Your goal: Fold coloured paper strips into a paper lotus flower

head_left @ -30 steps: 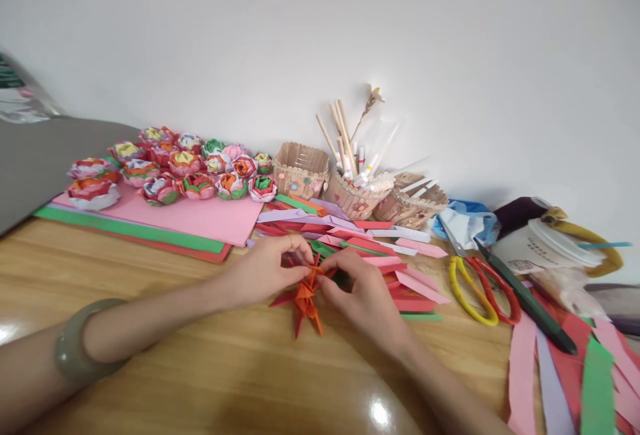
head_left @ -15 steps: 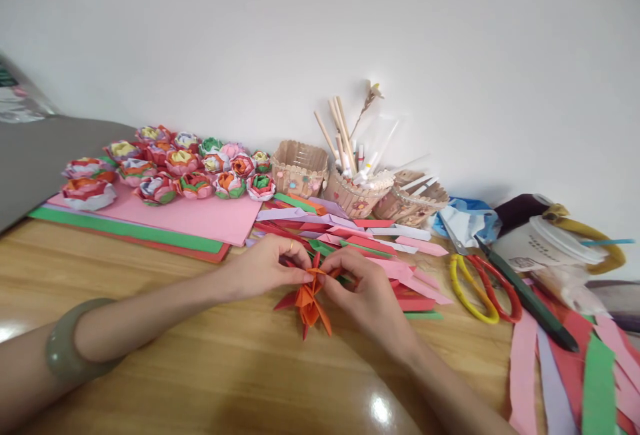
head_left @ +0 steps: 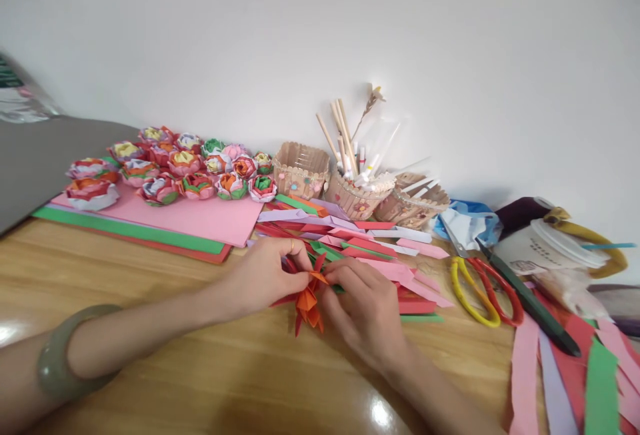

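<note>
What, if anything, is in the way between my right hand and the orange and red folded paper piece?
Nothing visible. Your right hand has its fingertips at the orange and red piece, opposite your left hand. The folded strips lie behind, and the scissors off to the right.

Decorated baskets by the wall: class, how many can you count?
3: the left basket beside the paper flowers, the middle basket holding wooden sticks, and the right basket nearest the scissors.
</note>
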Demonstrator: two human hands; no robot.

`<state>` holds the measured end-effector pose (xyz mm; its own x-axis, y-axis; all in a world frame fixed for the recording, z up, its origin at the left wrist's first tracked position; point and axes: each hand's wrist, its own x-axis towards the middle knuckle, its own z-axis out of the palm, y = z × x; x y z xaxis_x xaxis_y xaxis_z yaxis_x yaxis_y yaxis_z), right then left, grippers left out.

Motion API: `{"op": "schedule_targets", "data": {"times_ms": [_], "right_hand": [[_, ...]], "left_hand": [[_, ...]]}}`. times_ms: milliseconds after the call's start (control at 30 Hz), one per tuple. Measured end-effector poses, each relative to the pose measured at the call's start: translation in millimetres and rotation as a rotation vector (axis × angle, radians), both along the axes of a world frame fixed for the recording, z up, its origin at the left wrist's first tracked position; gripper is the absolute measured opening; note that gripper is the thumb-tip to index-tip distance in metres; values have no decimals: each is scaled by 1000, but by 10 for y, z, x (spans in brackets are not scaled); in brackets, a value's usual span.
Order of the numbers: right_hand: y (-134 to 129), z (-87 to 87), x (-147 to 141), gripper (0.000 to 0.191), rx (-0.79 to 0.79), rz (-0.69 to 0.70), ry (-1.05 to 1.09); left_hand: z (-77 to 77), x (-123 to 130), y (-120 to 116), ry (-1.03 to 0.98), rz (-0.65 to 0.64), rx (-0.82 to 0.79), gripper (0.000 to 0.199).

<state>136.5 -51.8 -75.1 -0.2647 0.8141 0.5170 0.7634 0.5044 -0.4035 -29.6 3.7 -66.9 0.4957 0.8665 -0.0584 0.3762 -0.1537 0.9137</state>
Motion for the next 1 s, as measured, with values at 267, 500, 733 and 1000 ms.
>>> {"op": "schedule_targets", "data": {"times_ms": [267, 500, 733, 1000], "right_hand": [[33, 55, 54, 18, 210, 66, -59], [31, 47, 51, 18, 309, -108, 3], [3, 233, -30, 25, -571, -7, 521], [55, 214, -36, 36, -787, -70, 729]], "left_hand": [[39, -49, 58, -330, -106, -89, 19], [34, -29, 73, -304, -42, -92, 15], [-10, -67, -3, -209, 11, 377, 13], [3, -37, -13, -216, -28, 389, 13]]}}
